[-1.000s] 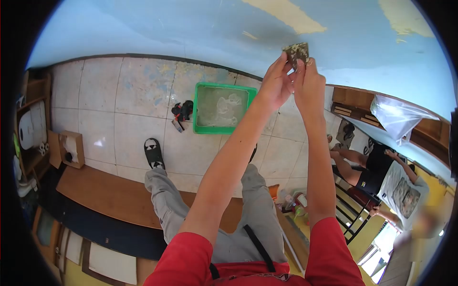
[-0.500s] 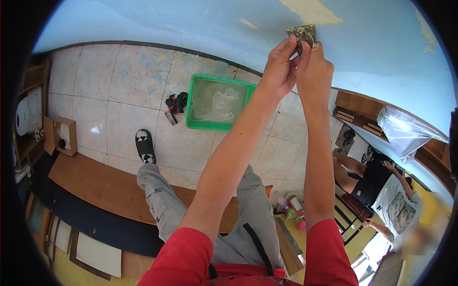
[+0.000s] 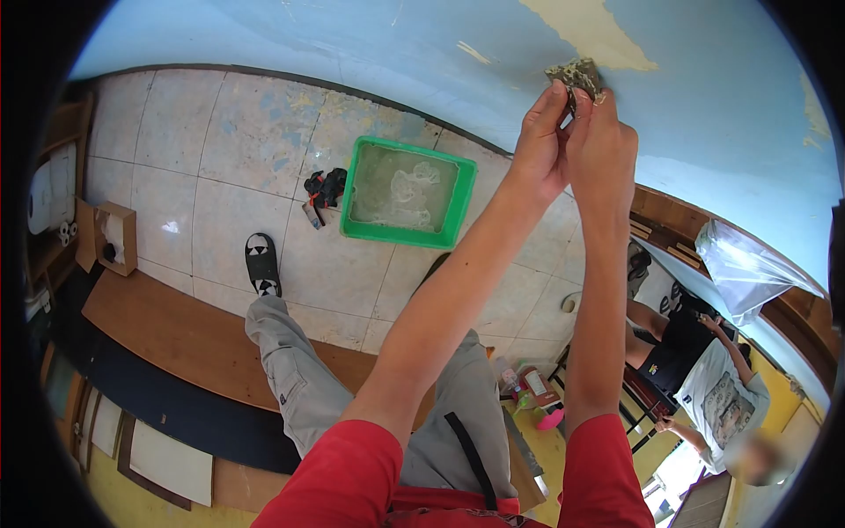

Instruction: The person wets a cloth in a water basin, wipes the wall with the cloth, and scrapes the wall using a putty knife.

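Observation:
Both my hands meet at a flat scraper blade (image 3: 576, 77) covered in pale flakes, held against the blue wall (image 3: 396, 53). My left hand (image 3: 544, 136) pinches its left side. Fingers of my right hand (image 3: 602, 141) are closed on its right side and lower edge. Just above the blade is a cream patch (image 3: 598, 31) of bare wall where the blue paint is gone. A smaller cream scratch (image 3: 473, 53) shows to the left.
On the tiled floor stands a green tub (image 3: 348, 220) of cloudy water, beside a black bundle (image 3: 326, 187). Paint flakes lie along the wall. A brown board (image 3: 176, 330) is at left. Another person (image 3: 717, 378) sits at right, near shelves and a plastic sheet (image 3: 748, 264).
Compared with earlier, my hands and the blade appear farther right along the wall, under the cream patch. The view has shifted a little. Both hands keep their hold.

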Action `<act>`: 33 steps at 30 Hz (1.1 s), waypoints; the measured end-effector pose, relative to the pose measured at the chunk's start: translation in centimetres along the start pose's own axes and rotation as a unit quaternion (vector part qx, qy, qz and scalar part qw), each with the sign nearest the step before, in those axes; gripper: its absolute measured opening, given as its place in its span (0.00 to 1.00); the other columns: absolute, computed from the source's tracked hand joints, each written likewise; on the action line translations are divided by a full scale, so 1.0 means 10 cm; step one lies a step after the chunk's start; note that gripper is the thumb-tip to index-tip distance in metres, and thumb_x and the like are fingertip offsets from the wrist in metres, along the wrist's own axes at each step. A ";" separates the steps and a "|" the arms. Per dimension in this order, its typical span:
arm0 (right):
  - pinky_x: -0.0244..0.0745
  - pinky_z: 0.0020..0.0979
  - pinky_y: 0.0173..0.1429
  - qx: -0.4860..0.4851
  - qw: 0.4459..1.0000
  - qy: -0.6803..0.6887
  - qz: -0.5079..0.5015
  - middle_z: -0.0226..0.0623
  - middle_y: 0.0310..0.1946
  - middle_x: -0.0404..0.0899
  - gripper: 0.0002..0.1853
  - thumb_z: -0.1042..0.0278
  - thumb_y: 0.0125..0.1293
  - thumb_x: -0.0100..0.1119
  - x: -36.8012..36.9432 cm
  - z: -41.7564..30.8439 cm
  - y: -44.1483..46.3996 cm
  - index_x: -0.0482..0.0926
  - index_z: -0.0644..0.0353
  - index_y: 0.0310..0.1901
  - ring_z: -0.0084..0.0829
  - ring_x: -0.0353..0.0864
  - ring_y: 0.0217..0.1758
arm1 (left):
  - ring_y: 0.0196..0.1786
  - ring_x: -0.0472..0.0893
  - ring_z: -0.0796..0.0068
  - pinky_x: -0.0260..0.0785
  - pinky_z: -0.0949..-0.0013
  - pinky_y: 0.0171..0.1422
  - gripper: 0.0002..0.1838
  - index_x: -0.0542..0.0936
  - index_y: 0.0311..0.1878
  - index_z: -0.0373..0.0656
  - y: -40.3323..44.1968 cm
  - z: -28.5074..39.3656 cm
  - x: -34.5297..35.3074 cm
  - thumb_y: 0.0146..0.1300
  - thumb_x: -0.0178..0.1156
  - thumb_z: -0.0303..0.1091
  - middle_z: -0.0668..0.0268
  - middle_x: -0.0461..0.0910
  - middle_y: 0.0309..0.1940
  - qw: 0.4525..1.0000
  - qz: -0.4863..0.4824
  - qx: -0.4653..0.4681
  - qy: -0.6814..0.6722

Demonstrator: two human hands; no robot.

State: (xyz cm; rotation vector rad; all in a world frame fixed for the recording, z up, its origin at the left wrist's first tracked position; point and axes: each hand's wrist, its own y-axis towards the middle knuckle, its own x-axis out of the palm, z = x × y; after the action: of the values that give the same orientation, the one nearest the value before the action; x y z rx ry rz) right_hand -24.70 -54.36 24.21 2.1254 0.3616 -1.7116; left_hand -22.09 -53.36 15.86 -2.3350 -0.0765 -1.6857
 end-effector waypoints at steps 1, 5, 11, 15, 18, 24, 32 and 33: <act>0.72 0.51 0.27 0.012 1.000 -0.005 -0.026 0.55 0.22 0.79 0.15 0.60 0.76 0.47 -0.07 -0.01 0.03 0.72 0.66 0.42 0.58 0.82 0.28 | 0.43 0.83 0.77 0.79 0.73 0.48 0.10 0.77 0.47 0.44 0.01 -0.04 0.02 0.75 0.54 0.40 0.68 0.82 0.42 0.999 -0.009 0.007 -0.047; 0.73 0.53 0.28 -0.020 0.999 0.040 -0.025 0.56 0.23 0.80 0.15 0.57 0.76 0.48 0.03 0.03 0.06 0.71 0.63 0.42 0.60 0.82 0.30 | 0.44 0.82 0.78 0.79 0.74 0.49 0.11 0.77 0.48 0.44 -0.03 0.05 0.07 0.75 0.54 0.40 0.68 0.81 0.42 1.000 0.016 0.020 0.000; 0.73 0.45 0.29 0.001 0.999 0.010 -0.033 0.54 0.22 0.79 0.15 0.63 0.76 0.48 -0.01 -0.13 0.08 0.74 0.68 0.39 0.55 0.82 0.27 | 0.40 0.82 0.78 0.79 0.74 0.46 0.11 0.78 0.47 0.42 -0.02 0.09 0.05 0.75 0.53 0.40 0.68 0.81 0.40 0.999 0.018 0.021 0.016; 0.73 0.45 0.29 -0.005 0.999 0.030 -0.028 0.55 0.22 0.79 0.15 0.62 0.76 0.48 0.05 -0.15 0.10 0.74 0.68 0.39 0.55 0.82 0.27 | 0.40 0.82 0.78 0.79 0.74 0.45 0.11 0.78 0.47 0.42 0.00 0.25 0.09 0.76 0.53 0.39 0.67 0.81 0.39 0.998 0.006 0.047 0.032; 0.74 0.51 0.28 0.001 0.999 0.046 -0.025 0.57 0.23 0.80 0.16 0.59 0.75 0.49 0.10 -0.25 0.15 0.72 0.66 0.39 0.59 0.82 0.29 | 0.41 0.82 0.78 0.78 0.74 0.46 0.10 0.78 0.47 0.42 0.01 0.31 0.10 0.75 0.53 0.38 0.67 0.81 0.40 0.998 0.014 0.055 0.041; 0.72 0.48 0.32 -0.069 0.995 0.070 0.008 0.54 0.22 0.79 0.14 0.62 0.74 0.50 0.28 -0.65 0.27 0.74 0.68 0.37 0.57 0.80 0.29 | 0.43 0.82 0.76 0.78 0.72 0.48 0.09 0.76 0.49 0.41 0.13 0.72 0.05 0.75 0.54 0.36 0.66 0.82 0.41 0.993 -0.036 0.108 0.014; 0.75 0.49 0.27 -0.064 0.992 0.106 0.004 0.56 0.21 0.79 0.17 0.59 0.75 0.49 0.51 -1.10 0.31 0.70 0.68 0.35 0.57 0.82 0.27 | 0.43 0.81 0.75 0.78 0.69 0.50 0.12 0.79 0.48 0.42 0.01 1.27 0.26 0.73 0.57 0.41 0.67 0.81 0.40 0.986 0.026 0.123 0.106; 0.75 0.49 0.27 -0.067 0.990 0.120 0.018 0.56 0.21 0.79 0.17 0.59 0.75 0.48 0.53 -1.09 0.29 0.70 0.67 0.35 0.57 0.82 0.27 | 0.43 0.81 0.75 0.78 0.69 0.50 0.12 0.79 0.48 0.42 0.00 1.31 0.26 0.73 0.57 0.41 0.67 0.81 0.40 0.987 0.025 0.121 0.106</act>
State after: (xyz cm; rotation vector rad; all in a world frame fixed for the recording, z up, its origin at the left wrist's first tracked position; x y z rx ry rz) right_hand -12.69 -52.28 21.42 2.2279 0.4878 -1.3727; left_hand -9.09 -50.54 14.47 -1.9585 -0.1704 -1.7791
